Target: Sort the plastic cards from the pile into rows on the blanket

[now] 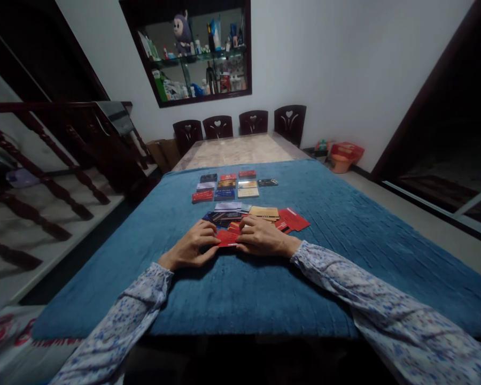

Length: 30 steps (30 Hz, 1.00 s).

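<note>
A red card [226, 239] lies between my two hands at the near side of a loose pile of cards. My left hand [193, 244] pinches its left edge between thumb and fingers. On the other side, my right hand [261, 236] has its curled fingers on the card's right end. Just beyond are dark cards [226, 217], a gold card [264, 213] and more red cards [293, 220], overlapping and fanned to the right. My right hand covers part of this pile. Farther back, cards stand in neat small stacks, among them a red stack [202, 196] and a blue stack [224, 194].
A blue cloth [328, 278] covers the near part of the table, with bare marble-like top [240, 146] beyond. A single dark card [268, 182] lies right of the stacks. Several dark chairs [253, 123] stand at the far end. A stair railing [44, 155] runs along the left.
</note>
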### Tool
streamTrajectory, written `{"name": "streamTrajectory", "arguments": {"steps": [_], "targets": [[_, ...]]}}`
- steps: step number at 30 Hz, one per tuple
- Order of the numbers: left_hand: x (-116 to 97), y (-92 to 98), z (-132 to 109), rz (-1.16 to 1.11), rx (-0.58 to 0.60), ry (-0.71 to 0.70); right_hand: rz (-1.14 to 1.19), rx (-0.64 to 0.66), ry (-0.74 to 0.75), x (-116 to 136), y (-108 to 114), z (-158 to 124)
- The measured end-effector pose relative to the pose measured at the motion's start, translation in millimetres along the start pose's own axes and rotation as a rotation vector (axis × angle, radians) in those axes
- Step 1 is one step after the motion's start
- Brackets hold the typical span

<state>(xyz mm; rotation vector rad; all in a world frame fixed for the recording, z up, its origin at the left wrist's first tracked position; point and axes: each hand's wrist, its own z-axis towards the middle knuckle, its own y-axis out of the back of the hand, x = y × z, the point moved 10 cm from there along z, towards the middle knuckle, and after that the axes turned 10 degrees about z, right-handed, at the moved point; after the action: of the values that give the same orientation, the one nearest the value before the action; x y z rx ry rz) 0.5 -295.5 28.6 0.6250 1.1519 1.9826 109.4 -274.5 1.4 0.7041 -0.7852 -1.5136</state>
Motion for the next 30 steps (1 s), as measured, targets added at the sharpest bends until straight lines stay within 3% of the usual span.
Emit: {"name": "streamTrajectory", "arguments": {"steps": [9, 23, 30], "targets": [[-1, 14.6, 1, 0.055, -0.18, -0.059, -0.109, -0.163, 0.023, -2, 10, -1], [32, -12.1, -6, 0.043, -0.146, 0.077, -0.077, -0.14, -0.182, -26, 4, -4], [41, -23.3, -11, 0.061, -0.064, 0.132, -0.068, -0.126, -0.27, -33, -2, -7]]}}
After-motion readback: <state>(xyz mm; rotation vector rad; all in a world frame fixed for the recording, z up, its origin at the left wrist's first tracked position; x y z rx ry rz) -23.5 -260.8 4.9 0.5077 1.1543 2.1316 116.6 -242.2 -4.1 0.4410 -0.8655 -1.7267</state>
